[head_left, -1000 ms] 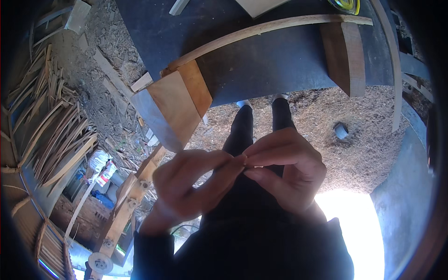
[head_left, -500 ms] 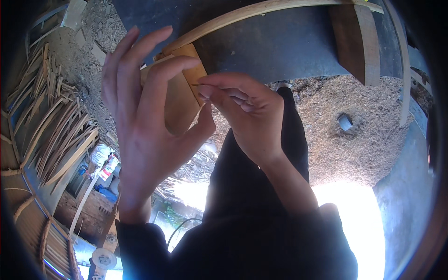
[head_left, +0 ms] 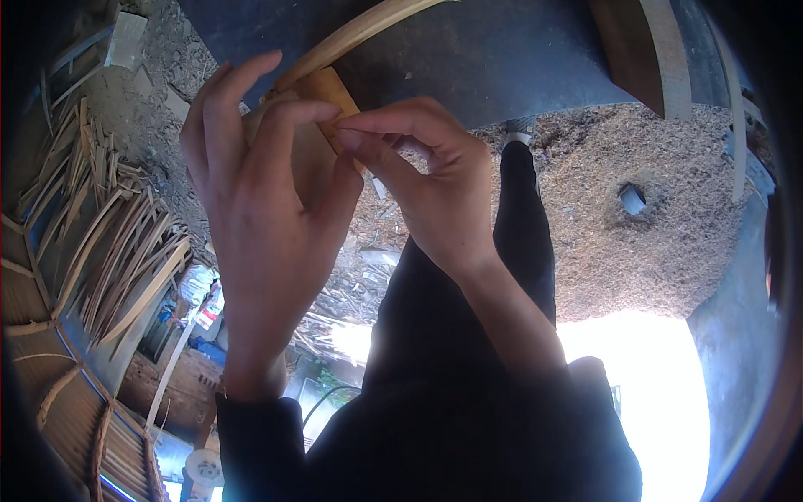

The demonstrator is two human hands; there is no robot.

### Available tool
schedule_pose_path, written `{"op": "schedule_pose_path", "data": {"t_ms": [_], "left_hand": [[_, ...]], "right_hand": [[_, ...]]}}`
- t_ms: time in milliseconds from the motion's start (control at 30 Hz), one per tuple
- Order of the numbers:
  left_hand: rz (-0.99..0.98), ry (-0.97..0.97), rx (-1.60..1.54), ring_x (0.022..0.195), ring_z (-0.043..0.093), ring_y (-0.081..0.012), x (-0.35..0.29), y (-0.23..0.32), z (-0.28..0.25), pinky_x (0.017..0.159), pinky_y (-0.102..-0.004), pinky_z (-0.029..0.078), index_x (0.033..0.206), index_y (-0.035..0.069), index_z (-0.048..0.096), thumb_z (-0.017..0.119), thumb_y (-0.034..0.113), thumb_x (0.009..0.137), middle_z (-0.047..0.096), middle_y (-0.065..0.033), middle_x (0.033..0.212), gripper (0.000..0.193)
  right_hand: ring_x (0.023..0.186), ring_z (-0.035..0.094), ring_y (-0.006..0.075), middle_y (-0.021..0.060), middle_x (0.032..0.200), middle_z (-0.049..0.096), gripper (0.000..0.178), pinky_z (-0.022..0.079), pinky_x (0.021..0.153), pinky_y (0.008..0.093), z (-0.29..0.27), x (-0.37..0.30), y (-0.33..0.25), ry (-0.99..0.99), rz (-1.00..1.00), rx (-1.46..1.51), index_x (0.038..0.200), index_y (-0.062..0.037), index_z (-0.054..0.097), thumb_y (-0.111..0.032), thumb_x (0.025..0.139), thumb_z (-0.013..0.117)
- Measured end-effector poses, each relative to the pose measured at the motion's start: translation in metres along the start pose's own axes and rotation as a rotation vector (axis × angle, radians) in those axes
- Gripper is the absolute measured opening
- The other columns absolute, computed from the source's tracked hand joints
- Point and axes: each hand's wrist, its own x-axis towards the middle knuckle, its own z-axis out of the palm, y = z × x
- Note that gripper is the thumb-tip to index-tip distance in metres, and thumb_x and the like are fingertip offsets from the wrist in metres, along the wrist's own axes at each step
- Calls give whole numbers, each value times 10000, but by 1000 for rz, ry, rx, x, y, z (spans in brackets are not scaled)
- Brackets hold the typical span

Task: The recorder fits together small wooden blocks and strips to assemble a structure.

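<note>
- While loose sawdust spreads over the ground to the right of both hands' fingers, a dark panel lies beyond them.
- Curved wooden strips are heaped well to the left of the fingers.
- A thick timber piece stands at the panel's edge, far to the right of the fingertips.
- One pale, bowed strip arcs away just beyond the left fingertips.
- The wooden block sits right behind the fingers, showing between and past them; whether they touch it I cannot tell.
- The left hand has its fingers spread wide, with forefinger and thumb curved and their tips apart.
- The right hand has its thumb and forefinger drawn narrow, tips beside the left forefinger's; whether something small is pinched there I cannot tell.
- A short, pale stub pokes from the sawdust, well to the right of the right fingers.
</note>
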Motion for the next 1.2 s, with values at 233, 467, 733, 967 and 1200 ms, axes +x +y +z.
{"op": "schedule_pose_path", "data": {"t_ms": [233,467,733,967,1200], "left_hand": [[24,-37,114,1377,457,-361,2,4,0,1062,-539,444,1069,85,712,771,166,865,555,-60,1447,228],[-21,-56,162,1355,469,-376,2,7,-1,1026,-538,458,1051,69,675,736,157,900,571,-83,1411,185],[4,-73,145,1304,493,-362,4,6,-2,1030,-531,437,1008,70,656,729,133,901,607,-73,1343,144],[-9,-91,171,1310,493,-364,3,8,-3,1020,-538,440,990,70,652,737,132,889,603,-72,1325,146],[20,-37,138,1224,510,-327,4,7,1,1033,-553,364,926,57,617,741,114,854,578,-79,1219,155]], "right_hand": [[896,713,190,97,993,722,143,573,831,312,6,-2,-5,14,-33,-48,1038,-36,812,-20,896,803],[898,716,193,96,965,721,139,577,827,321,7,2,-4,19,-21,-16,1026,-38,811,-26,887,814],[868,666,131,75,970,746,123,540,849,300,2,3,3,-86,201,222,1035,-29,807,-96,933,795],[870,670,125,76,977,748,137,539,824,295,3,4,5,-106,225,226,1059,-20,801,-93,944,785],[883,696,118,85,975,761,149,555,815,270,1,5,3,-136,247,232,1096,12,773,-74,975,760]]}}
